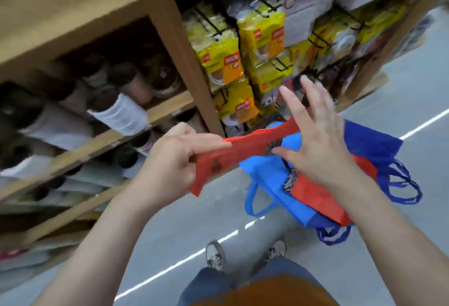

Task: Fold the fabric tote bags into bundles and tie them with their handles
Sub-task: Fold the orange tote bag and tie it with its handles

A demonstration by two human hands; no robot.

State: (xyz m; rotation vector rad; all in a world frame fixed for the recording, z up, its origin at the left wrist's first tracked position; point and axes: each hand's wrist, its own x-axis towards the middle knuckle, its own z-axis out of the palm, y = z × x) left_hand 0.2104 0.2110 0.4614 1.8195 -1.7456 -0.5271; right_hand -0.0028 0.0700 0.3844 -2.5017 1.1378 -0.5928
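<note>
My left hand (175, 157) grips one end of a red fabric tote bag (243, 152), folded into a long narrow strip that stretches up and to the right. My right hand (318, 140) is spread, fingers straight, over the strip's far end and holds nothing. Beneath it lies a pile of bags: a light blue one (274, 189) with a loop handle, another red one (315, 196), and a dark blue one (371, 143) with handles hanging at the right. What the pile rests on is hidden.
A wooden shelf unit (175, 45) stands at the left with rolls and dark cylinders lying on it. Yellow packets (257, 45) hang on a rack behind the bags. The grey floor (194, 228) with white lines runs below, and my shoes (216, 254) stand on it.
</note>
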